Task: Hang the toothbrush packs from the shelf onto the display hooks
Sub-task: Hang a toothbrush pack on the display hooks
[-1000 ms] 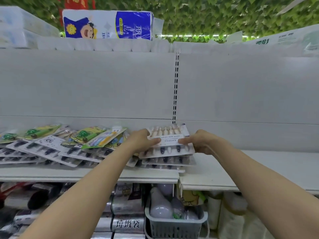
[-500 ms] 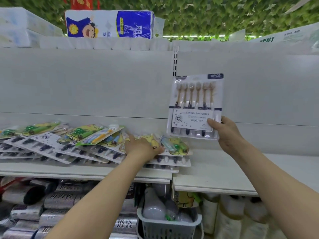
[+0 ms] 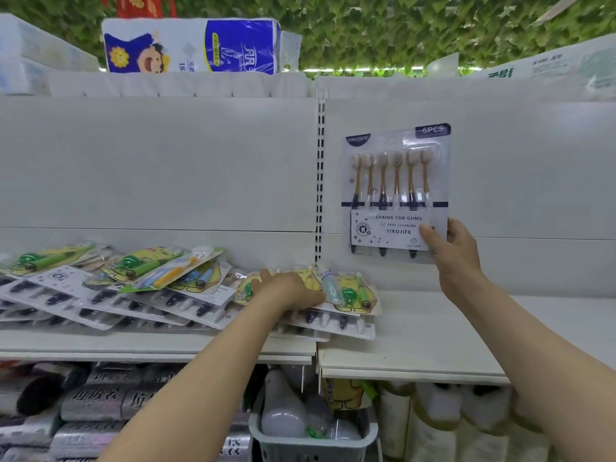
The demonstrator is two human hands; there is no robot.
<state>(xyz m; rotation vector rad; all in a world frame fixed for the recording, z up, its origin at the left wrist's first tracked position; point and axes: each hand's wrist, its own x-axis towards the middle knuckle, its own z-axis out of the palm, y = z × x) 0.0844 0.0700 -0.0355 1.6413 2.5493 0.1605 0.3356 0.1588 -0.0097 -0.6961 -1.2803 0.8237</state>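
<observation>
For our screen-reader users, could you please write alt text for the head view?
The right hand holds a six-piece toothbrush pack upright before the white back panel; the left hand rests on the pile of packs on the shelf.

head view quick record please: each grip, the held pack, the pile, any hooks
right grip: pinches lower right corner of 6-piece YIKOJIFE toothbrush pack
held pack: upright, in front of white back panel
left grip: rests on pile of toothbrush packs
pile: lying on shelf
display hooks: none visible
</observation>
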